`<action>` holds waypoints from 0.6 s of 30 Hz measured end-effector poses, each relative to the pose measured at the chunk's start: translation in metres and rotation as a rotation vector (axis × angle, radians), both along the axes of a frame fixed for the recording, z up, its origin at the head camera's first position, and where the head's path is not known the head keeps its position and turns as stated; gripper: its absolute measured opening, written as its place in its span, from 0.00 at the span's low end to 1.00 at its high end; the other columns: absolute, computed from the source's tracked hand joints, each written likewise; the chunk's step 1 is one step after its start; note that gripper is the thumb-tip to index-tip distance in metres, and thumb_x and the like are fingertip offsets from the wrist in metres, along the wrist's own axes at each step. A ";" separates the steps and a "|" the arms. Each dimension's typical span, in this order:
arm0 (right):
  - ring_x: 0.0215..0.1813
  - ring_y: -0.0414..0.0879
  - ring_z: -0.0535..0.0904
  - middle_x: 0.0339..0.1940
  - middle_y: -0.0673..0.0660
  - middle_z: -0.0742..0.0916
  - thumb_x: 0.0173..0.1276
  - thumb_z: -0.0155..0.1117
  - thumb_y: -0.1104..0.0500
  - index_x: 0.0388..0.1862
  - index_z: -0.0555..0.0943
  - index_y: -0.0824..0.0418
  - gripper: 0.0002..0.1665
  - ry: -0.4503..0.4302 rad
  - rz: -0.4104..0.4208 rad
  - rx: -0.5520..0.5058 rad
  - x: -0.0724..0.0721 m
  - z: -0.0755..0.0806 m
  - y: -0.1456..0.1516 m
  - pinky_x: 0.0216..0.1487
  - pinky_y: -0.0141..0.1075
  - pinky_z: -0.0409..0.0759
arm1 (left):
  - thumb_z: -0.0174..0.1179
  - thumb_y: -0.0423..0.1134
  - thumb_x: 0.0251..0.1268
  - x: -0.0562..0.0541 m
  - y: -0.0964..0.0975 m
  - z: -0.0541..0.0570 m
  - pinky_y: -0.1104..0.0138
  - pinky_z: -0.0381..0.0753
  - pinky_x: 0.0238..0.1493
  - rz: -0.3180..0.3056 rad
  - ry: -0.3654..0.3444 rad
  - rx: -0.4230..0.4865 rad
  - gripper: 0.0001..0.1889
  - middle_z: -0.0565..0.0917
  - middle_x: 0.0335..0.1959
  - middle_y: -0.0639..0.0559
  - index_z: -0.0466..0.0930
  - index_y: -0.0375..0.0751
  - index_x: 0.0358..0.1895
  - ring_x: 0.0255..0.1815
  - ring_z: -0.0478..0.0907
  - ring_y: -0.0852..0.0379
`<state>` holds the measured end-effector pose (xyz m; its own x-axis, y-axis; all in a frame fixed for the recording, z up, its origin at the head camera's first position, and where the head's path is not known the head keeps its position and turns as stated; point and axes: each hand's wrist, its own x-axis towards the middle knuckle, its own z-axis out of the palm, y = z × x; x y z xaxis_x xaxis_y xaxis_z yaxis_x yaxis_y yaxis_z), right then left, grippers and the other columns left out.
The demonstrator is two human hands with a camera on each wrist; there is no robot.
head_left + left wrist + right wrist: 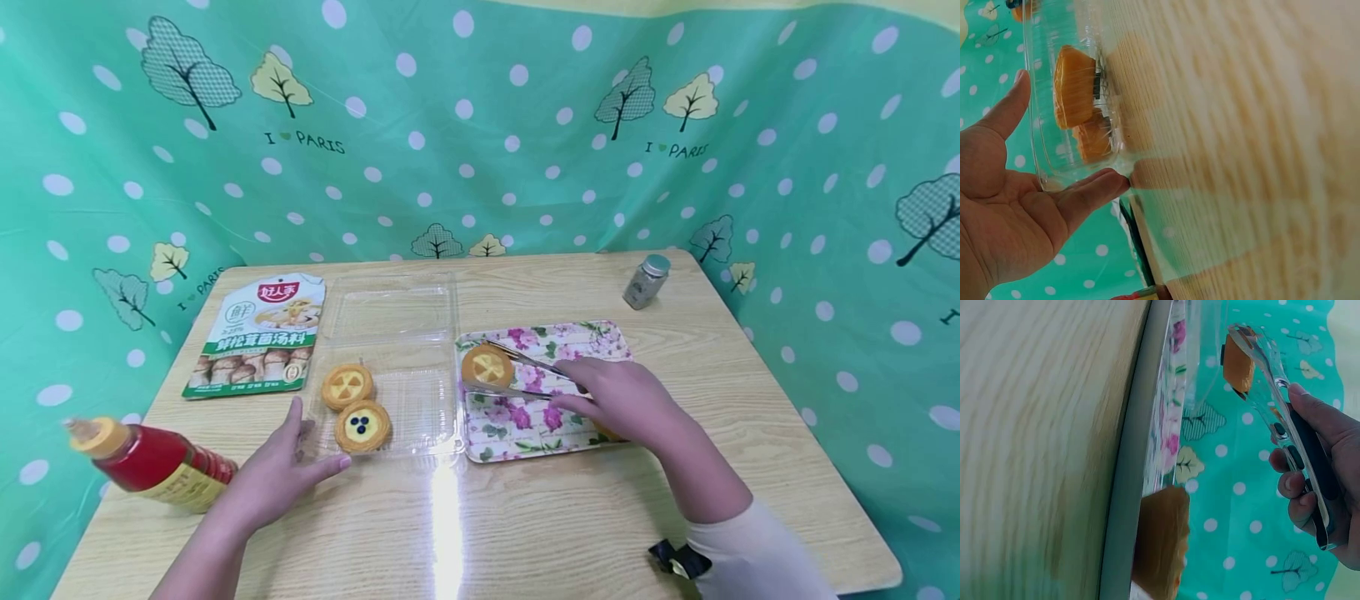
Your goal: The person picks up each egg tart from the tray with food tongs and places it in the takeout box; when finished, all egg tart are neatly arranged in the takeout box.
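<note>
- Right of center in the head view, the right hand (630,404) has some tongs (517,392) gripped, with a tart (486,367) between the tips over the floral tray (551,437).
- Lower left there, the left hand (277,475) is spread by the corner of the clear container (420,408) holding two more tarts (375,433), next to a red bottle (161,462).
- Left wrist view: thumb and fingers wide apart at center left, against the container's edge.
- Right wrist view: fingers curled round the tongs at right, tart pinched up top, clear of the tray; another tart (1163,544) sits bottom center.
</note>
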<state>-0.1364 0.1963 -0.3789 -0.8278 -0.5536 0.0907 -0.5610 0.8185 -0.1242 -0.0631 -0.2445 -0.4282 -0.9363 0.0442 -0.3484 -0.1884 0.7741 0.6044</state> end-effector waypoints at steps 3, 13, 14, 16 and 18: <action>0.57 0.53 0.84 0.57 0.58 0.86 0.70 0.57 0.35 0.63 0.79 0.55 0.33 0.007 0.024 -0.010 -0.004 0.000 -0.009 0.54 0.50 0.83 | 0.62 0.71 0.53 0.000 0.000 0.000 0.32 0.54 0.67 -0.003 -0.001 -0.005 0.69 0.57 0.74 0.26 0.18 0.38 0.76 0.73 0.52 0.24; 0.56 0.52 0.84 0.59 0.56 0.85 0.71 0.55 0.34 0.65 0.77 0.54 0.34 -0.001 0.085 -0.026 -0.014 0.002 -0.042 0.52 0.49 0.84 | 0.61 0.72 0.53 0.000 -0.001 0.001 0.32 0.54 0.67 -0.004 -0.016 -0.017 0.69 0.56 0.74 0.26 0.18 0.38 0.76 0.73 0.52 0.24; 0.55 0.51 0.84 0.59 0.55 0.85 0.70 0.55 0.34 0.65 0.77 0.54 0.34 0.009 0.095 -0.027 -0.015 0.002 -0.045 0.50 0.48 0.84 | 0.61 0.72 0.53 0.000 -0.001 0.000 0.32 0.54 0.67 -0.005 -0.014 -0.016 0.69 0.56 0.74 0.26 0.18 0.38 0.76 0.72 0.53 0.24; 0.53 0.50 0.85 0.58 0.54 0.86 0.70 0.56 0.34 0.64 0.78 0.54 0.34 0.027 0.116 -0.022 -0.017 0.000 -0.051 0.48 0.46 0.85 | 0.61 0.72 0.53 0.000 -0.001 0.000 0.32 0.55 0.67 -0.006 -0.014 -0.015 0.69 0.56 0.74 0.26 0.18 0.38 0.76 0.72 0.53 0.24; 0.50 0.48 0.86 0.57 0.53 0.86 0.70 0.55 0.34 0.64 0.78 0.54 0.34 0.036 0.133 -0.011 -0.020 -0.002 -0.057 0.44 0.44 0.86 | 0.61 0.72 0.53 0.000 -0.001 0.000 0.32 0.54 0.67 -0.005 -0.017 -0.015 0.69 0.56 0.74 0.26 0.18 0.38 0.76 0.72 0.53 0.24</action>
